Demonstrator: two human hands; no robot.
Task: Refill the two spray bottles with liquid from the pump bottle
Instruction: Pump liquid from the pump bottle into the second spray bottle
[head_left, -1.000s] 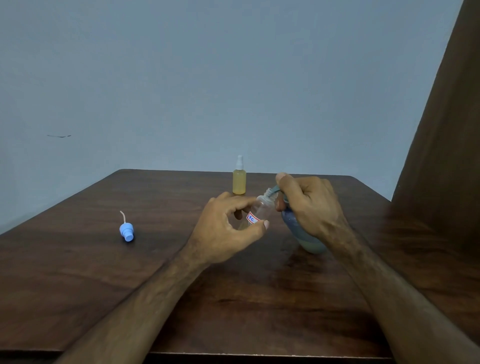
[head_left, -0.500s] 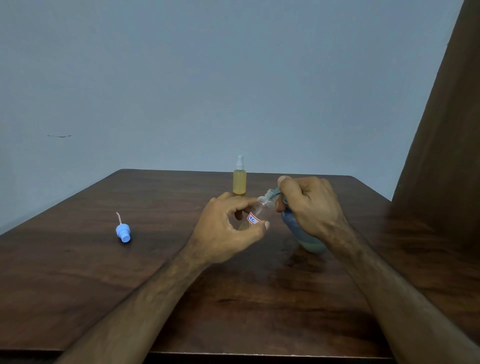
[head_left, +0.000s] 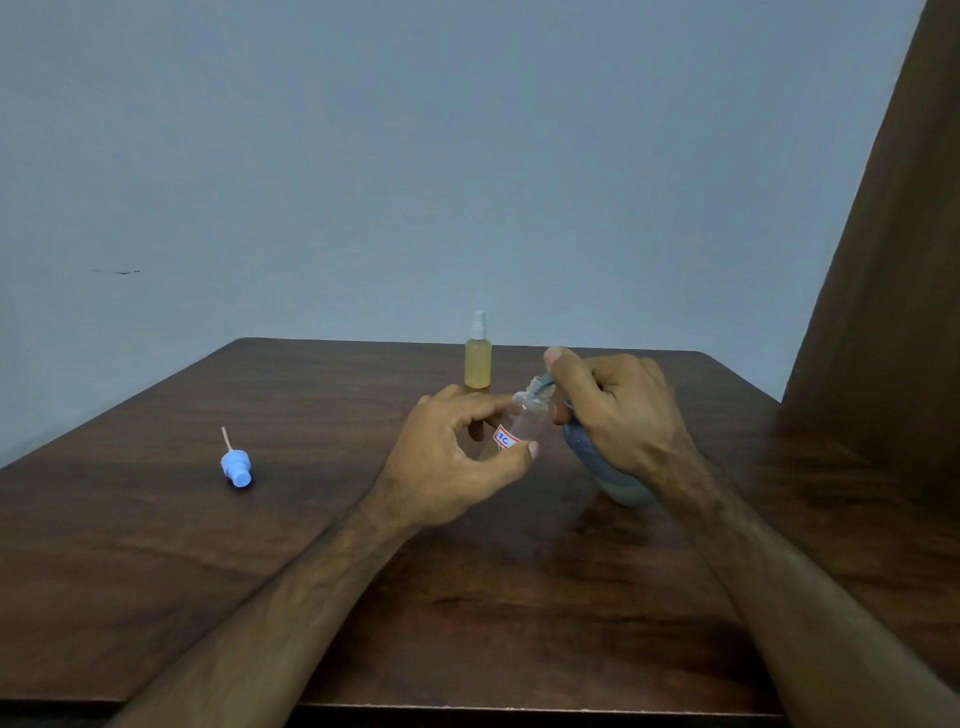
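Filling the small clear bottle from the pump bottle, mid-table.

Over the last second little has changed: my left hand (head_left: 457, 462) still pinches the clear bottle (head_left: 524, 423) between thumb and fingertips, and my right hand (head_left: 618, 415) stays wrapped round the pump bottle (head_left: 608, 467), index finger on top of the pump head, nozzle at the clear bottle's open mouth. Only the blue spray cap (head_left: 236, 466) on the table (head_left: 156, 545) to my left looks slightly shifted. I judge pumping is under way, this refill unfinished. The clear bottle's long axis tilts, mouth pointing up and right toward the nozzle, base down-left. The yellow spray bottle (head_left: 478, 358) stands upright and capped just behind my hands, probably already filled.
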